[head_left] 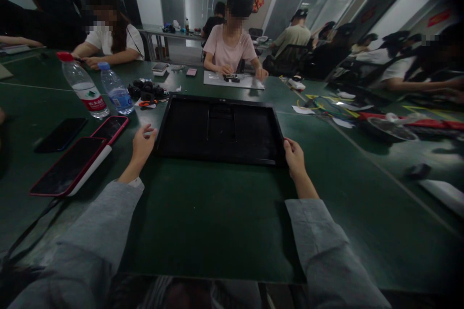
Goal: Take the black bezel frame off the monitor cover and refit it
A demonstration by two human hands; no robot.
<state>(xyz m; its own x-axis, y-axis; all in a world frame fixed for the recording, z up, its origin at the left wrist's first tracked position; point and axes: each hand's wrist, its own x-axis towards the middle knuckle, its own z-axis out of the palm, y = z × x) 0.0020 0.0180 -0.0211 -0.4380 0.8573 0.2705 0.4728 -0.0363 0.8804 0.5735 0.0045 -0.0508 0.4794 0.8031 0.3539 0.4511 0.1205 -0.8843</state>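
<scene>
On the green table before me lies a flat black rectangular panel (184, 133) with a raised rim, shaped like a monitor casing; faint lines mark its middle. My right hand (295, 157) is closed on the panel's right edge, with the thumb on top and the other fingers partly hidden. Beside the left edge is my left hand (142, 145), its fingers loosely bent and apart. Its fingertips come close to the rim; whether they touch it I cannot tell.
Left stand a red-capped bottle (85, 89) and a blue-capped bottle (116, 89), near several phones, one being a red-edged phone (68, 166). Orange-handled pliers (147, 104) lie behind the panel. At right are cables (322, 106) and a dark bowl (389, 128). A person (232, 43) works opposite.
</scene>
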